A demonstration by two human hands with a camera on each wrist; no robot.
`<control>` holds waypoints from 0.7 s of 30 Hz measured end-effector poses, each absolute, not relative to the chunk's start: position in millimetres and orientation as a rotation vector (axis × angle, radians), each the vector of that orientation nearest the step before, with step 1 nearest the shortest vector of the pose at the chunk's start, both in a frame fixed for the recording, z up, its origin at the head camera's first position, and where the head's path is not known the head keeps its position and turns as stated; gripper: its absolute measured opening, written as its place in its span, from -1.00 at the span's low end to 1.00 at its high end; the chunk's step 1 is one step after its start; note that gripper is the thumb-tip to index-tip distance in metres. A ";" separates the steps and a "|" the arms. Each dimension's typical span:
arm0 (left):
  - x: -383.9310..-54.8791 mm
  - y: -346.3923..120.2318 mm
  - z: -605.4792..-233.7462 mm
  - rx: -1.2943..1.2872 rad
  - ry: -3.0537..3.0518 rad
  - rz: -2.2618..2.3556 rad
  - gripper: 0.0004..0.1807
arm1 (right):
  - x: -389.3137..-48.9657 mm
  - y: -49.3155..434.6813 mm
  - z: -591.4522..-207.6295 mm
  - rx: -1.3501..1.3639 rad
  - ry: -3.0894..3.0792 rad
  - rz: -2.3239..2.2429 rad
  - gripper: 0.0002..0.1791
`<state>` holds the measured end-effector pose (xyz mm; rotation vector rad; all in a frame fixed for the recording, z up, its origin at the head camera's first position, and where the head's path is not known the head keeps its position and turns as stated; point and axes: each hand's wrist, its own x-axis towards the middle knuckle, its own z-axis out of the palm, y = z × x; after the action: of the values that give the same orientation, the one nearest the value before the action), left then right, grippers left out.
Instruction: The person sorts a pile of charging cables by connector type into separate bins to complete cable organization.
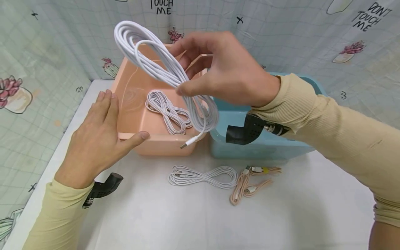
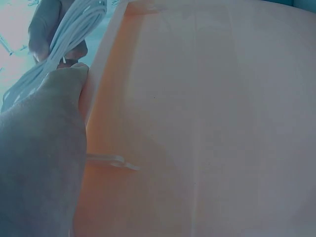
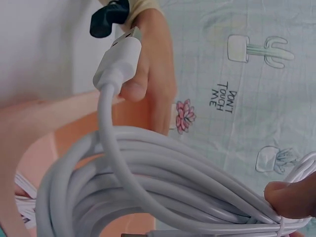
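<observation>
My right hand (image 1: 228,69) pinches a coiled white USB cable (image 1: 162,66) by its tied middle, above the peach bin (image 1: 165,142). One USB plug (image 3: 118,61) dangles from the coil in the head view and looms large in the right wrist view. Another white coiled cable (image 1: 167,111) lies on the bin's floor. At the bin's near left corner rests my left hand (image 1: 97,139), its fingers straight along the side wall and its thumb on the front rim. In the left wrist view that hand (image 2: 49,148) lies against the rim.
A blue bin (image 1: 250,149) stands to the right of the peach one. In front of both, on the white table (image 1: 187,218), lie a coiled white cable (image 1: 203,176) and several peach-coloured cables (image 1: 240,187). A patterned curtain (image 1: 281,38) hangs behind the bins.
</observation>
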<state>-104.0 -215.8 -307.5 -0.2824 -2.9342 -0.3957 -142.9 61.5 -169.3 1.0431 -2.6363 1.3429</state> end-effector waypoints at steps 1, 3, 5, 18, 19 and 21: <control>-104.1 -215.9 -307.7 -0.281 -2.934 -0.396 0.24 | -145.2 60.4 -169.9 1.033 -2.642 1.344 -0.45; -104.5 -216.0 -308.2 -0.278 -2.936 -0.399 0.23 | -150.9 57.7 -171.6 1.004 -2.655 1.380 -0.44; -104.4 -216.1 -308.6 -0.279 -2.934 -0.402 0.23 | -156.3 55.4 -173.6 0.981 -2.657 1.422 -0.44; -105.1 -216.7 -309.7 -0.300 -2.923 -0.380 0.24 | -191.6 43.5 -192.0 0.879 -2.701 1.475 -0.49; -105.3 -216.7 -309.9 -0.304 -2.921 -0.381 0.24 | -194.8 42.4 -194.1 0.873 -2.713 1.457 -0.48; -105.1 -216.8 -310.2 -0.311 -2.912 -0.385 0.24 | -200.5 40.4 -197.7 0.854 -2.734 1.445 -0.47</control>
<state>-105.1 -216.8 -310.2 -0.3111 -2.9119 -0.3851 -200.5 40.4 -197.7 0.8540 -2.7337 1.4446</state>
